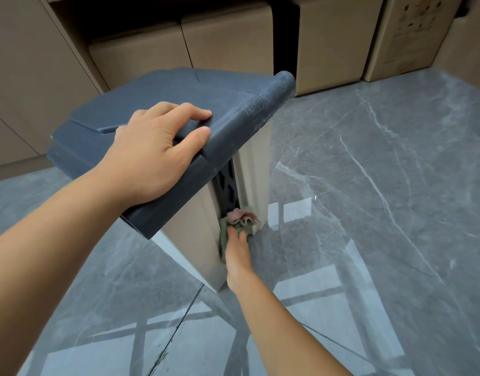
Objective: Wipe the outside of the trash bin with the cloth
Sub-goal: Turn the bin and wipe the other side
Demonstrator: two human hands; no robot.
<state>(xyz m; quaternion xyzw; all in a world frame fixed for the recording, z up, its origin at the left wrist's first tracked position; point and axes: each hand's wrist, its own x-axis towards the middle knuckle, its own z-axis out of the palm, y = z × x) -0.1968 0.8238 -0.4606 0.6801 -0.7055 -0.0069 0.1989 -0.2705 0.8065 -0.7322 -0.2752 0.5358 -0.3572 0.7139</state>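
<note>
We steady the trash bin point(184, 234) with a flat left hand point(152, 158) — right hand point(237, 253) clutches the cloth point(242, 217), wiping low; next needs steady pressure.

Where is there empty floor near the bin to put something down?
The grey marble floor is bare right of the beige trash bin, up to the brown cardboard boxes. Also bare in front of the bin, nearer the person. Crowded: the bin's side, where the right hand grips the bunched cloth.

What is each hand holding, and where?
The right hand grips the cloth by its bunched middle, low on the trash bin; the left hand only presses on the lid.
</note>
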